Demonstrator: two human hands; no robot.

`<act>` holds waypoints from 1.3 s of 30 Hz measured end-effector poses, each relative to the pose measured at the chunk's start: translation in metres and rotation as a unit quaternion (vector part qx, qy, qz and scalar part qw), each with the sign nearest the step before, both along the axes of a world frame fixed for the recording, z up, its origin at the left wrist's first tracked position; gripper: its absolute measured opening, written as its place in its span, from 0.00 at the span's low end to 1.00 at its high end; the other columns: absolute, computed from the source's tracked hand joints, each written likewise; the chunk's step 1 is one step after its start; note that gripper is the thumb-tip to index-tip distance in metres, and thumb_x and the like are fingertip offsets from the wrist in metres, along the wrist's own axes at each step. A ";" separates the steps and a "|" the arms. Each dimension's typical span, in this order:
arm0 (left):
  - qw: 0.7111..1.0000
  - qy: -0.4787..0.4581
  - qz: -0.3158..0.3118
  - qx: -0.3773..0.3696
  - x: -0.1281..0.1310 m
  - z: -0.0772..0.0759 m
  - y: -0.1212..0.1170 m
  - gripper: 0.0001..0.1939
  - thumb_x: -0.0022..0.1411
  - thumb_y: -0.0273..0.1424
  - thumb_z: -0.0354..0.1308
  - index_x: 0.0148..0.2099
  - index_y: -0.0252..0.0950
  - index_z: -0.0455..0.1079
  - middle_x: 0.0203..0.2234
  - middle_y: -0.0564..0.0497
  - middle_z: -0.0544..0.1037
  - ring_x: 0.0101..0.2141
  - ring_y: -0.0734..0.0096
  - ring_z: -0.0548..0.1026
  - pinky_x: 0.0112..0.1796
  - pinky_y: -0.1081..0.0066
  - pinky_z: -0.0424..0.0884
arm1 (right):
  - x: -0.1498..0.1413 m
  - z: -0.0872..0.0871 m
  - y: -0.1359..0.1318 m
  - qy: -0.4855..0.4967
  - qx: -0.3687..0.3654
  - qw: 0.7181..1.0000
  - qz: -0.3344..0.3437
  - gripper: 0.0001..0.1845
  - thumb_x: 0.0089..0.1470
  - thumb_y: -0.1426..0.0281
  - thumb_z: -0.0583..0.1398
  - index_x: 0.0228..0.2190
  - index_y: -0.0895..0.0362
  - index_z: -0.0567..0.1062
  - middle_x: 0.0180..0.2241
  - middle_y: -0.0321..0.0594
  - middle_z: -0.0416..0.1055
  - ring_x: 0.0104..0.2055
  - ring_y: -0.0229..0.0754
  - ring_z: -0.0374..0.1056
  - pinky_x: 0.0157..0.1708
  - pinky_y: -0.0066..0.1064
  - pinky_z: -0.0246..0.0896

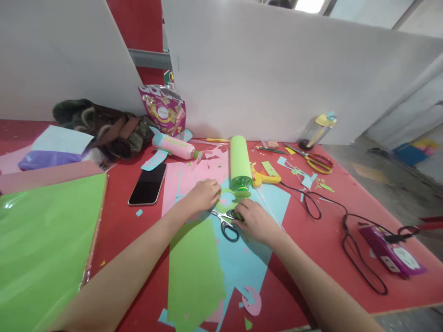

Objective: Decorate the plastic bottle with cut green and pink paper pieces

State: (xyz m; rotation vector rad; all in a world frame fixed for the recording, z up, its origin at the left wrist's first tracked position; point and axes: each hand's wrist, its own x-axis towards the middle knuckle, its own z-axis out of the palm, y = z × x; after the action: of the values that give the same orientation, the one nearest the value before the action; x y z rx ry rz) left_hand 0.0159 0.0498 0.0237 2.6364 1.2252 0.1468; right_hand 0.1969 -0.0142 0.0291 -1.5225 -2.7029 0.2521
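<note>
My right hand (pixel 255 222) has its fingers curled on one black handle loop of a pair of scissors (pixel 230 230). The blades point left, toward my left hand (pixel 205 196). That hand is closed, its fingertips turned down and hidden from me, so what they grip cannot be made out. Between the hands is a round light-green paper piece (pixel 226 196) with pink and blue on it. Just beyond lies a bottle wrapped in green paper (pixel 240 159), its clear green neck pointing at me. Light-blue (pixel 238 267) and green paper sheets (pixel 194 272) are spread beneath.
A phone (pixel 147 184) and a pink-wrapped bottle (pixel 175 146) lie left. On the right are a yellow glue gun (pixel 266 179), its black cord, red-and-yellow-handled scissors (pixel 316 162), a purple power strip (pixel 392 251) and a drink bottle (pixel 318 131). Paper scraps (pixel 251 300) litter the red table.
</note>
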 end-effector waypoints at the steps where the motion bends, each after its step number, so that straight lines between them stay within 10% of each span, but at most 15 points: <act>1: 1.000 0.004 0.014 -0.002 0.000 0.001 0.000 0.10 0.58 0.30 0.47 0.37 0.31 0.67 0.35 0.42 0.71 0.38 0.59 0.69 0.38 0.63 0.65 | -0.001 -0.001 -0.002 0.003 -0.009 1.000 0.009 0.07 0.50 0.69 0.57 0.31 0.59 0.69 0.33 0.44 0.66 0.38 0.44 0.62 0.35 0.33 0.56; 15: 0.992 -0.009 0.114 -0.062 0.004 -0.009 -0.002 0.15 0.52 0.39 0.54 0.37 0.32 0.65 0.37 0.42 0.70 0.41 0.57 0.67 0.37 0.64 0.63 | 0.029 0.019 0.002 0.061 -0.124 0.989 0.058 0.07 0.43 0.81 0.56 0.25 0.58 0.69 0.35 0.42 0.63 0.39 0.42 0.61 0.41 0.35 0.56; 22: 0.990 -0.025 0.110 -0.079 0.011 -0.003 -0.005 0.09 0.54 0.34 0.51 0.32 0.33 0.67 0.31 0.46 0.72 0.36 0.61 0.70 0.33 0.68 0.63 | 0.014 0.005 0.001 -0.020 -0.030 0.978 -0.205 0.08 0.49 0.69 0.56 0.32 0.61 0.66 0.33 0.48 0.63 0.36 0.48 0.60 0.35 0.37 0.56; 28: 0.986 -0.030 0.133 -0.091 -0.003 0.009 0.000 0.07 0.54 0.33 0.50 0.33 0.35 0.65 0.27 0.51 0.73 0.29 0.71 0.71 0.28 0.75 0.63 | 0.004 -0.001 -0.003 0.030 -0.038 0.972 -0.229 0.13 0.45 0.73 0.57 0.36 0.60 0.64 0.36 0.47 0.60 0.38 0.48 0.59 0.40 0.38 0.54; 39: 0.959 0.116 0.258 0.027 -0.027 0.037 -0.001 0.13 0.54 0.30 0.51 0.42 0.32 0.64 0.40 0.38 0.70 0.41 0.49 0.68 0.39 0.57 0.61 | -0.003 0.002 -0.008 0.163 -0.111 0.961 -0.193 0.17 0.40 0.83 0.53 0.35 0.59 0.64 0.36 0.42 0.60 0.33 0.38 0.61 0.36 0.31 0.58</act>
State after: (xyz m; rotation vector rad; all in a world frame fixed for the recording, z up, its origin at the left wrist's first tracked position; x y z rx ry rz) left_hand -0.0107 0.0484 0.0604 2.3620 1.9965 -0.0477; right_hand 0.1942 -0.0218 0.0313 -1.8311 -2.1339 0.7348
